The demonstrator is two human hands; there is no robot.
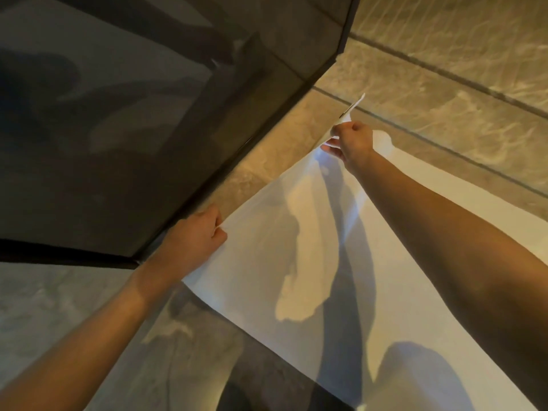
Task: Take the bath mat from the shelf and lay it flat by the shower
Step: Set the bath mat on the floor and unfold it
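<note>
The white bath mat (267, 262) is spread out low over the beige tiled floor, just beside the dark glass shower enclosure (118, 129). My left hand (195, 235) is closed on the mat's near corner, right by the black bottom frame of the shower. My right hand (353, 140) pinches the far corner, with a small label sticking up above the fingers. The top edge of the mat runs taut between my two hands. Shadows of my arms fall across the cloth.
The black frame of the shower (237, 149) runs diagonally along the mat's upper edge. Beige stone tiles with dark grout lines (444, 69) stretch to the right and behind. A dark patch of floor (267, 381) lies below the mat's lower edge.
</note>
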